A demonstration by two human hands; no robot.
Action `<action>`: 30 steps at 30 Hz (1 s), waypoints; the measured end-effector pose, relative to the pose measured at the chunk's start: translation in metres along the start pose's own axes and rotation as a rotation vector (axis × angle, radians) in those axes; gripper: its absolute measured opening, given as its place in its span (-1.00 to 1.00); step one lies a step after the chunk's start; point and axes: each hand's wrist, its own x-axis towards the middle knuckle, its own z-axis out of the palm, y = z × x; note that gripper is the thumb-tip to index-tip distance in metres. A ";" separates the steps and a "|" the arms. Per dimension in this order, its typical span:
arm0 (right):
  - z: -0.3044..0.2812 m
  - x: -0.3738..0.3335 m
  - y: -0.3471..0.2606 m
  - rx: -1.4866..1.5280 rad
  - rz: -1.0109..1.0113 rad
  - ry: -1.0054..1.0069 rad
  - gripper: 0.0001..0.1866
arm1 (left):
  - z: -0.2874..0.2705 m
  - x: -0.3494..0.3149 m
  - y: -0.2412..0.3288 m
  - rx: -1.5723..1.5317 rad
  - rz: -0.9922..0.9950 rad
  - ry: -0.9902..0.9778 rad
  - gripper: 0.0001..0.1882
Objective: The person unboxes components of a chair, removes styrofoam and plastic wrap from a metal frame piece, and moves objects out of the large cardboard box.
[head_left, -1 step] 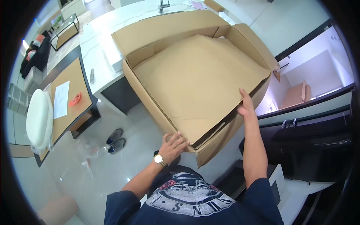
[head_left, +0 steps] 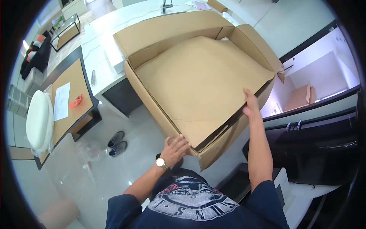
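Note:
In front of me a large open cardboard box (head_left: 150,104) rests on the counter, its near corner reaching out toward my body. Inside it lies a flat brown cardboard sheet (head_left: 206,84) that covers whatever is underneath. My left hand (head_left: 175,148), a gold watch on its wrist, is hooked over the box's rim near the close corner. Along the right side, my right hand (head_left: 250,103) grips the sheet's edge, fingertips on top and thumb lower. A dark gap shows between that edge and the box wall.
At left a table (head_left: 78,82) carries a white padded cushion-like piece (head_left: 40,121), a paper (head_left: 62,101) and a red item (head_left: 76,101). Dark shoes (head_left: 117,143) stand on the floor. A box cutter-like tool (head_left: 93,77) and a faucet (head_left: 165,7) are on the white counter (head_left: 95,49).

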 end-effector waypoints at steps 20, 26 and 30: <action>0.069 -0.095 -0.243 0.375 -0.757 -0.425 -0.70 | -0.051 0.064 0.093 -0.007 -0.519 -0.360 -0.17; 0.088 -0.103 -0.256 0.528 -0.975 -0.576 -0.67 | -0.018 0.089 0.129 0.055 -0.797 -0.383 -0.16; 0.149 -0.060 -0.225 0.462 -0.897 -0.678 -0.60 | -0.004 0.079 0.121 -0.063 -0.785 -0.220 -0.15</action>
